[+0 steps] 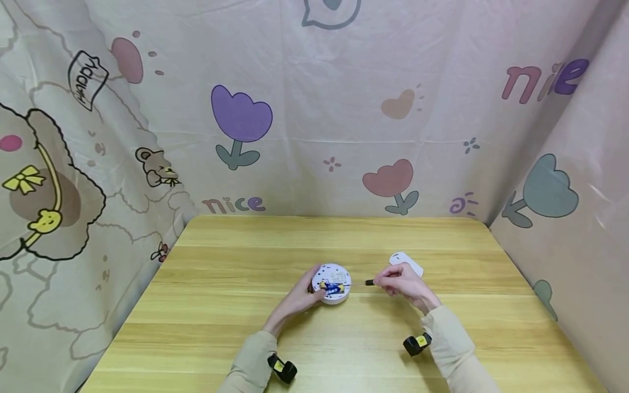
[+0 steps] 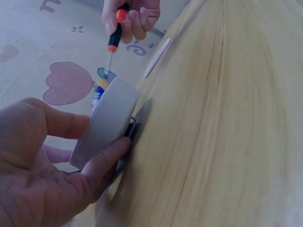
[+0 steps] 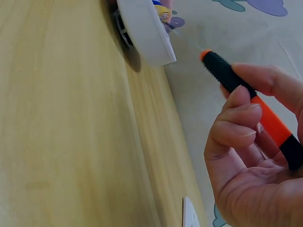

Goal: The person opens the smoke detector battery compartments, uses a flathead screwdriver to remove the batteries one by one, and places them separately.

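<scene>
My left hand [image 1: 301, 295] grips a round white device [image 1: 334, 299] by its left side, thumb on the upper face and fingers at the edge and underside. A blue and yellow battery [image 1: 332, 288] shows in the device's upper face; the left wrist view has the device edge-on and tilted. With thumb and fingertips my right hand [image 1: 404, 282] pinches a black and orange screwdriver [image 3: 272, 118]. Its thin metal shaft points left, and the tip is right at the battery's yellow end [image 2: 102, 83].
An oblong white cover [image 1: 411, 264] lies on the wooden table [image 1: 221, 305] behind my right hand. Black wrist cameras [image 1: 283, 369] hang by both sleeves. A patterned cloth [image 1: 304, 109] hangs behind the table and along its sides.
</scene>
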Tool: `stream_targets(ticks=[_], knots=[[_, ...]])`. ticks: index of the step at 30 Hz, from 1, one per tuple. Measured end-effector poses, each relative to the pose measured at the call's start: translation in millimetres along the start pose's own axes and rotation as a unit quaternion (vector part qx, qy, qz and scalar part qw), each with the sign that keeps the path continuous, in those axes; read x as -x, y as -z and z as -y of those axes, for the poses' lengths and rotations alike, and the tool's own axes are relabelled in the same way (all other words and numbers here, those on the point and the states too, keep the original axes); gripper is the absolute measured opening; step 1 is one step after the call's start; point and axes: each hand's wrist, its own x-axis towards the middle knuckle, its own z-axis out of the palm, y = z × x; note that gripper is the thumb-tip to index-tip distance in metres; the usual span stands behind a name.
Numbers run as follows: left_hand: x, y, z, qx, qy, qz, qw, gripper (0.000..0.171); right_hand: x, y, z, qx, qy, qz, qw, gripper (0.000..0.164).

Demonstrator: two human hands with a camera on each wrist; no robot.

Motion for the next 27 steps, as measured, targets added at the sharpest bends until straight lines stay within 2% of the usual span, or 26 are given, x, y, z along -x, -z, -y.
stream_targets(ticks=[10,17,22,27], knots=[[1.2,-1.4,-1.0,0.038,0.007,0.009,0.9992,0.079,3,3,-5,-0.008,-0.004,0.007,1.0,0.006],[2.3,0.6,-3.4,-0.023,0.001,0.006,0.9997,0.091,5,3,-8,-0.005,-0.002,0.013,1.0,0.018],[1.0,-0.6,-0.7,-0.059,-0.017,0.002,0.9981,0.103,6,5,-12,-0.012,0.001,0.018,1.0,0.011],[0.4,-3.7,2.8,-0.078,-0.041,-0.018,0.996,0.106,6,7,-17,-0.023,-0.002,0.018,1.0,0.009]])
